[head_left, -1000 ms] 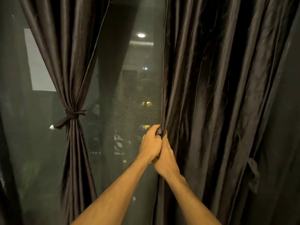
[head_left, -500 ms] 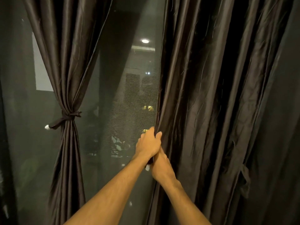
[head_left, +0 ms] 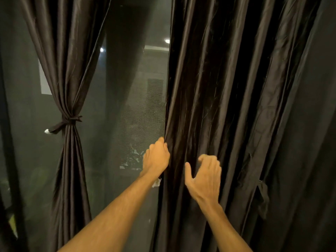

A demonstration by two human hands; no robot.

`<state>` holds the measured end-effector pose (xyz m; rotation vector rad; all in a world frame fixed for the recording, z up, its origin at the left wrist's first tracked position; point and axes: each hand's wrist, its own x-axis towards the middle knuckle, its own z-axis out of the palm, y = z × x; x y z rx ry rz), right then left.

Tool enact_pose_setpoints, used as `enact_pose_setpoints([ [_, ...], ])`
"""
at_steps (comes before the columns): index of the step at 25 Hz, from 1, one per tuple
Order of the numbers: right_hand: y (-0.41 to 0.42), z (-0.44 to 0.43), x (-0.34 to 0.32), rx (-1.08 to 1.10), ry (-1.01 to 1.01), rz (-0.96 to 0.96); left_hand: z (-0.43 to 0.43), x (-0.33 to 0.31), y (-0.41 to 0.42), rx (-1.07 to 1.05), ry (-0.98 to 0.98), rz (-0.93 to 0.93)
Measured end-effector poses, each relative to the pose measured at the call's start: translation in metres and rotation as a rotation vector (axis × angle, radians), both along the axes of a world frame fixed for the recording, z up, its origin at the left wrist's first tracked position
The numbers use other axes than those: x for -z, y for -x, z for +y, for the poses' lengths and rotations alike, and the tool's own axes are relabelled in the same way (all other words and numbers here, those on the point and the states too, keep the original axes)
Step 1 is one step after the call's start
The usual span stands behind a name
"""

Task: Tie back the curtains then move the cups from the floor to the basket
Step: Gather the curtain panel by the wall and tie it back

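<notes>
Right curtain [head_left: 236,106] hangs loose before me, top and bottom cut off. My left hand [head_left: 156,158] grips its inner edge, fingertips hidden in the fold. My right hand [head_left: 204,177], blurred, is spread over the folds and holds nothing. A tie [head_left: 262,197] dangles farther right. Left curtain [head_left: 67,70] is knotted with a band [head_left: 70,120] against the dark window [head_left: 131,106].

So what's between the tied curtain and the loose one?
Only bare window, in the head view. The left hand grips the edge of the loose curtain.
</notes>
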<state>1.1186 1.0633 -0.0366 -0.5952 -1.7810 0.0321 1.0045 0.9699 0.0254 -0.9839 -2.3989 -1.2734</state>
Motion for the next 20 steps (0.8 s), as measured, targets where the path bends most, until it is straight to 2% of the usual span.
enact_pose_setpoints([
  [3, -0.007, 0.018, -0.003, 0.032, 0.342, 0.266, 0.003, 0.000, -0.001, -0.006, 0.023, 0.010],
  [5, -0.008, 0.029, -0.009, -0.076, 0.563, 0.225, 0.007, 0.001, -0.002, 0.011, 0.021, -0.005],
  [7, -0.004, 0.038, -0.009, -0.212, 0.680, 0.094, 0.010, 0.001, -0.002, 0.061, -0.046, -0.093],
  [9, 0.000, 0.038, -0.008, -0.262, 0.665, 0.009, 0.013, 0.000, -0.002, 0.126, -0.137, -0.217],
  [11, 0.002, 0.029, -0.007, -0.232, 0.635, -0.072, 0.016, 0.000, -0.003, 0.141, -0.137, -0.247],
  [13, 0.004, 0.014, -0.006, -0.256, 0.610, -0.191, 0.018, 0.000, -0.006, 0.127, -0.100, -0.216],
  [16, 0.012, -0.005, -0.003, -0.430, 0.578, -0.312, 0.021, -0.003, -0.020, 0.116, -0.028, -0.154],
  [20, 0.026, -0.017, -0.003, -0.538, 0.586, -0.287, 0.027, -0.007, -0.032, 0.108, 0.062, -0.067],
])
